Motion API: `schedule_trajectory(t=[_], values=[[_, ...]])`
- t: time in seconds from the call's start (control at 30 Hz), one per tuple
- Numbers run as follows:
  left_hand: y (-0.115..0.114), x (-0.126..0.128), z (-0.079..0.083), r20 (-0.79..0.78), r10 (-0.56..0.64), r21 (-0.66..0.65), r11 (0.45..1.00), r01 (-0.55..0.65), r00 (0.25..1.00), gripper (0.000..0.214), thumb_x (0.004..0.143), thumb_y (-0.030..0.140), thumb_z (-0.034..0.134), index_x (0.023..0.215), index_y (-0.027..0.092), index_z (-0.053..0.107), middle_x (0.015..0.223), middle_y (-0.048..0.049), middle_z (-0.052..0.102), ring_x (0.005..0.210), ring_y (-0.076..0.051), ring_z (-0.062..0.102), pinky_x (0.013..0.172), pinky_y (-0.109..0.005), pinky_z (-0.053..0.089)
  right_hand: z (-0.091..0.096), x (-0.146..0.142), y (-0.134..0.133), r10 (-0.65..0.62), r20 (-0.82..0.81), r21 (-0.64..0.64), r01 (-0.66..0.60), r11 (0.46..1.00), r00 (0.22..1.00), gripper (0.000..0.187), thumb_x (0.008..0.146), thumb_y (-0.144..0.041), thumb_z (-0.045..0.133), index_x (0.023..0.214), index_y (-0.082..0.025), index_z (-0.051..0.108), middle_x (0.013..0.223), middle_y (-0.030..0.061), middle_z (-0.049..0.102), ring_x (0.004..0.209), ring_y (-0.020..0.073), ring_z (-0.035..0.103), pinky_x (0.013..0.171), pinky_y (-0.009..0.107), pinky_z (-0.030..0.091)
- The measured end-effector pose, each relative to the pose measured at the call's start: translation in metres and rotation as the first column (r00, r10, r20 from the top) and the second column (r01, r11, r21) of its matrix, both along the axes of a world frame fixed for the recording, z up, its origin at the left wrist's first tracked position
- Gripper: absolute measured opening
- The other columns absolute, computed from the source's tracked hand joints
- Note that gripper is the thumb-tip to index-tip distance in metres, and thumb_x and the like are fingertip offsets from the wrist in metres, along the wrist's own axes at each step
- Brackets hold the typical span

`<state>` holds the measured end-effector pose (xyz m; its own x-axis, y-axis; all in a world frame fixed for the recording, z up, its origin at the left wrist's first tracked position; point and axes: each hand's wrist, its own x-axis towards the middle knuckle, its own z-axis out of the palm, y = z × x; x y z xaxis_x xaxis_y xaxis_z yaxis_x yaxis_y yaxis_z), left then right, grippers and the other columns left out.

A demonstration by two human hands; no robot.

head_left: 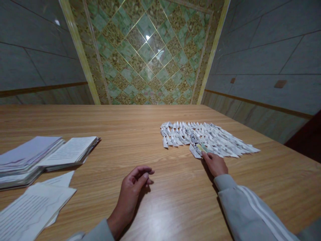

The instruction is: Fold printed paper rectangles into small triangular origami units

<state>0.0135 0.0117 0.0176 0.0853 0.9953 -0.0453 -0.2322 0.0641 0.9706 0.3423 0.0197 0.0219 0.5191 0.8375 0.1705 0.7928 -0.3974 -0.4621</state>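
Note:
On the wooden table (105, 127) lies a spread of several small folded white paper pieces (208, 137), set in rows at the centre right. My right hand (215, 163) reaches to the near edge of that spread, fingertips pinched on one folded paper piece (198, 149) with a greenish mark. My left hand (132, 190) rests on the bare table at the centre front, fingers loosely curled and apart, holding nothing. Both arms wear grey sleeves; the right one has white stripes.
An open book or stack of printed pages (42, 157) lies at the left. Loose printed sheets (32, 207) sit at the near left edge. Beyond the table's far edge are grey tiled walls and a green patterned tiled floor (147, 57).

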Motion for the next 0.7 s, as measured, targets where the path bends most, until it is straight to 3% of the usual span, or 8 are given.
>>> schedule_trajectory(t=[0.17,0.3,0.43,0.57,0.67,0.7], values=[[-0.001,0.001,0.003,-0.015,0.005,0.021,1.0,-0.005,1.0,0.024,0.07,0.033,0.077,0.086,0.016,0.07,0.085,-0.0056,0.072,0.059,-0.012,0.059,0.052,-0.021,0.049,0.002,-0.004,-0.006,0.049,-0.039,0.079,-0.046,0.996,0.998,0.051,0.09,-0.054,0.043,0.058,-0.021,0.063,0.06,0.0062,0.065,0.063,0.022,0.06,0.056,0.028,0.035],[-0.002,0.004,0.005,-0.036,0.007,0.059,0.998,-0.005,0.999,0.021,0.072,0.034,0.074,0.083,0.016,0.069,0.081,-0.0054,0.071,0.057,-0.012,0.058,0.051,-0.021,0.048,0.014,-0.033,-0.013,0.19,-0.083,0.191,-0.171,0.966,0.978,0.055,0.092,-0.06,0.037,0.056,-0.021,0.054,0.056,0.0029,0.06,0.059,0.0187,0.058,0.057,0.026,0.037],[-0.007,0.008,0.014,-0.087,-0.008,0.125,0.992,0.019,0.996,0.016,0.078,0.032,0.068,0.085,0.017,0.07,0.083,-0.0065,0.072,0.058,-0.013,0.058,0.052,-0.023,0.049,0.026,-0.087,-0.016,0.502,-0.145,0.346,-0.432,0.833,0.853,0.056,0.092,-0.06,0.04,0.052,-0.021,0.044,0.048,-0.0018,0.047,0.049,0.0144,0.049,0.053,0.025,0.033],[0.0,-0.002,0.039,-0.268,-0.029,0.254,0.962,0.1,0.963,0.014,0.083,0.025,0.063,0.091,0.019,0.071,0.089,-0.0074,0.073,0.075,-0.017,0.065,0.067,-0.026,0.053,0.014,-0.128,-0.014,0.691,-0.137,0.318,-0.629,0.709,0.71,0.052,0.095,-0.052,0.039,0.055,-0.021,0.037,0.05,-0.0039,0.04,0.047,0.0119,0.044,0.051,0.024,0.027],[0.026,-0.037,0.064,-0.536,0.018,0.385,0.895,0.226,0.844,0.022,0.085,0.031,0.059,0.099,0.019,0.071,0.103,-0.01,0.074,0.091,-0.021,0.068,0.08,-0.03,0.054,-0.007,-0.135,-0.011,0.75,-0.149,0.277,-0.701,0.657,0.645,0.051,0.096,-0.051,0.038,0.055,-0.021,0.034,0.049,-0.0045,0.039,0.045,0.011,0.042,0.05,0.025,0.024],[0.039,-0.055,0.072,-0.645,0.066,0.404,0.875,0.267,0.762,0.028,0.087,0.034,0.055,0.105,0.018,0.07,0.108,-0.0107,0.073,0.097,-0.022,0.068,0.086,-0.031,0.053,-0.012,-0.135,-0.011,0.763,-0.157,0.264,-0.718,0.644,0.627,0.051,0.097,-0.051,0.038,0.056,-0.021,0.034,0.05,-0.0042,0.04,0.046,0.0111,0.043,0.051,0.025,0.025]])
